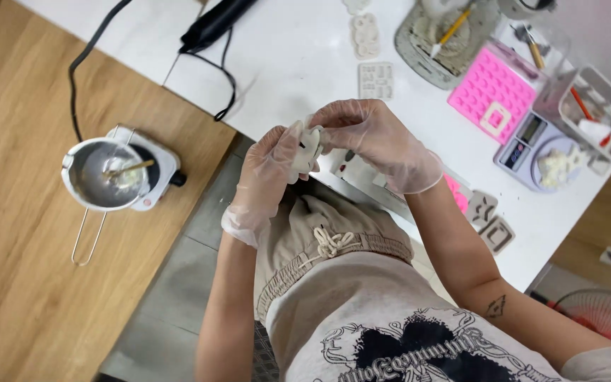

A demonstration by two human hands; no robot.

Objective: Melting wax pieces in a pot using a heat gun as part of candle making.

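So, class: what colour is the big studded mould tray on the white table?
Bright pink, the mould tray seen clearly in the head view, with a small white frame-shaped piece lying on it.

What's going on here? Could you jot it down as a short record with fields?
Left hand: gloved, holds small white mould
Right hand: gloved, grips the same mould
Left side: metal pot with stick on small hotplate
White table: pink mould, scale, black cable
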